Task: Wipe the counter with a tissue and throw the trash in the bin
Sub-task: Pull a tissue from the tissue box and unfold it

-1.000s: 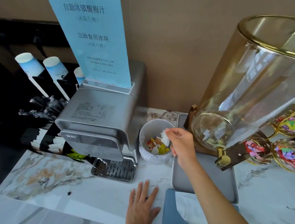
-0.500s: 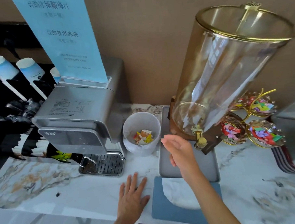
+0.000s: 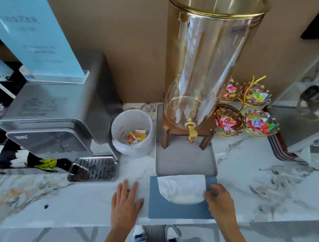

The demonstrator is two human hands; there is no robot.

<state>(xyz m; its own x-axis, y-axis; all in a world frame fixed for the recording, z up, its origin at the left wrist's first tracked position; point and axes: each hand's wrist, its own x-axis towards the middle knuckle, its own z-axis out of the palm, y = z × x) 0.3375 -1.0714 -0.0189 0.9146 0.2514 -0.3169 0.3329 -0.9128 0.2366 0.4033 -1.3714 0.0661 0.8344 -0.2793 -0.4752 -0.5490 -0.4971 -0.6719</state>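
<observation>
The right hand (image 3: 219, 200) was the nearer one to the tissue (image 3: 181, 190): its fingertips (image 3: 206, 193) lay at the tissue's right edge, over the right side of the blue tissue box (image 3: 170, 210), and motion blur there made it impossible to tell whether they had pinched the sheet or only touched it. The tissue bulged up from the box's opening as a wide white tuft, its long axis running left to right across the person's front, so it lay just to the left of the right hand, with its free top toward the grey tray (image 3: 184, 160) behind it. The left hand (image 3: 125, 204) rested flat on the marble desk (image 3: 258, 186), fingers spread and holding nothing, just beside the box's left edge. My judgement was that the coming move called for the right hand to close on that near edge and draw the sheet up and toward the person, while the left hand could steady the box if it lifted. The small white bin (image 3: 131, 133), lined with a bag and already holding coloured wrappers, stood farther back between the silver water dispenser (image 3: 50, 116) and the tray, behind and to the left of the tissue. A small dark speck (image 3: 46, 206) lay on the desk well to the left.
</observation>
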